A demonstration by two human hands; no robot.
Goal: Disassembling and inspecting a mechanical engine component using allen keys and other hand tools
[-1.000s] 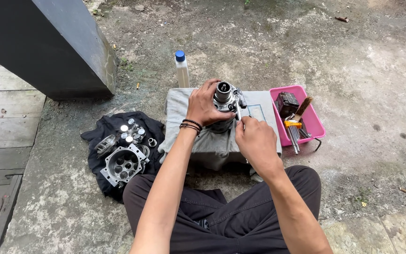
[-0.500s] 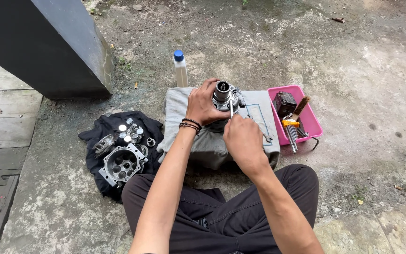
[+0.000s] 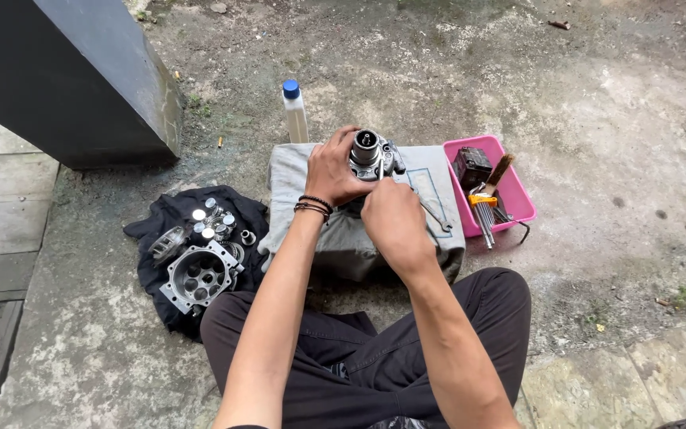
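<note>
Shifted since the earlier frame: right hand (image 3: 395, 226) drawn in from the grey cloth's (image 3: 287, 179) right side, now directly before the metal engine part (image 3: 371, 155). Fingers hidden behind the knuckles; grip cannot be told. Left hand (image 3: 335, 171) wrapped around the part, held at the cloth's far edge, centre. Risk, as judged: part rolling off the soft cloth onto grit if the left hand loosens. Wrench (image 3: 432, 213) near the right edge. Pink tray (image 3: 518, 199) beside. Rough concrete ground (image 3: 597, 103), outdoors.
</note>
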